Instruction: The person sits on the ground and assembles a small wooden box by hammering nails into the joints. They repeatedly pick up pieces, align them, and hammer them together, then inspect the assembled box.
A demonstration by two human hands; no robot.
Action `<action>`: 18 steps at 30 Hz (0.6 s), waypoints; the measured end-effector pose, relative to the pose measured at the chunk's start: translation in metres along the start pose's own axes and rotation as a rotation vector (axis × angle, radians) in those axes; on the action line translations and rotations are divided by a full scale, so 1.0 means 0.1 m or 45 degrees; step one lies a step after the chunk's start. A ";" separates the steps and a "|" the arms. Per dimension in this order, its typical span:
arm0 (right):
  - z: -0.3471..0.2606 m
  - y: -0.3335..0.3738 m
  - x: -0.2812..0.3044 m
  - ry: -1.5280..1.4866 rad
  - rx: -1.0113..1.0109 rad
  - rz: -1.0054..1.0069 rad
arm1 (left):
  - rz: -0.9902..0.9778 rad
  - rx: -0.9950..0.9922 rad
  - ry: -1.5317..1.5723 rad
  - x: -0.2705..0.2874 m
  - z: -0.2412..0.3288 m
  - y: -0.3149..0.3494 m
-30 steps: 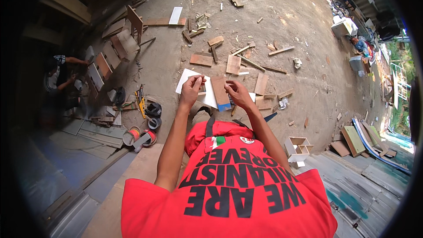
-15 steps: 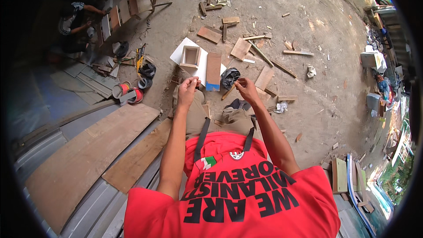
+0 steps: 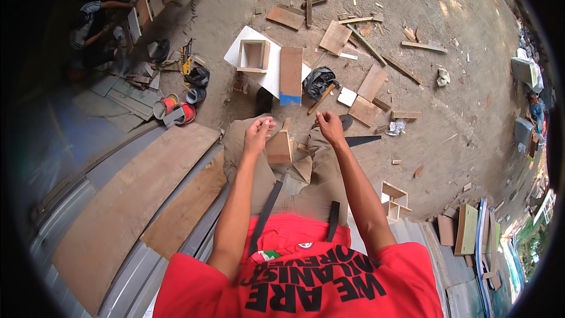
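Note:
My left hand [image 3: 258,133] is raised above my lap, its fingers curled in and pressed together. Level with it, my right hand [image 3: 330,128] pinches thumb against forefinger. Anything held in either is too small to make out. Just below and between them, a wooden piece like a small box [image 3: 279,148] sits between my knees. Beyond the hands, an open wooden box [image 3: 254,55] rests on a white board [image 3: 269,82]. Beside it lies a brown board with a blue end [image 3: 291,70]. A black plastic bag [image 3: 318,83] and a wooden stick [image 3: 321,101] lie to its right.
Wood offcuts [image 3: 336,37] litter the dirt ground ahead. A dark flat blade-like piece [image 3: 362,140] lies by my right foot. Long planks [image 3: 138,206] lie at my left, near red paint cans [image 3: 186,113]. Another person [image 3: 93,26] works at far left. A compartmented wooden box [image 3: 394,197] stands at right.
My head view has tilted, so the boards sit higher and my lap shows more. Both hands are nearer my lap, and the wooden piece between my knees is now more visible.

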State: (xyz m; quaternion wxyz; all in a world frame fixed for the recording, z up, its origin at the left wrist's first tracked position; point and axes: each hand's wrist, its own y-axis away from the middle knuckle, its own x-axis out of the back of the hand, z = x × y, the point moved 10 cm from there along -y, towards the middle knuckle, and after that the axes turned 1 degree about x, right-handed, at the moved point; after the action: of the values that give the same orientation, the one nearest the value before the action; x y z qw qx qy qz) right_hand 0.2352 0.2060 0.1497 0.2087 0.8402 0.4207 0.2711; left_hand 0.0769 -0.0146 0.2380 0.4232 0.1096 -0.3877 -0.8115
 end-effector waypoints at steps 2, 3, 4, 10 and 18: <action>0.19 -0.15 -0.19 0.057 -0.023 -0.027 | 0.005 0.007 -0.017 0.07 -0.05 -0.17; 0.27 -0.24 -0.28 0.051 -0.027 -0.016 | 0.005 0.006 -0.036 0.12 -0.06 -0.28; 0.32 -0.32 -0.36 0.050 -0.034 -0.003 | 0.001 0.007 -0.052 0.18 -0.07 -0.41; 0.43 -0.91 -0.83 0.078 -0.105 0.132 | -0.013 -0.182 -0.200 0.43 -0.08 -1.49; 1.23 -1.76 -1.51 0.459 -0.286 0.398 | 0.237 -0.908 -1.369 0.33 0.20 -2.93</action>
State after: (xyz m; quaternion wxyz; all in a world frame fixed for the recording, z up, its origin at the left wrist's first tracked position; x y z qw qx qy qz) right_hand 0.1328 0.1654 -0.0882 0.1777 0.8047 0.2834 0.4904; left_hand -0.1302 0.0705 0.0452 0.2492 -0.4928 -0.2601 -0.7921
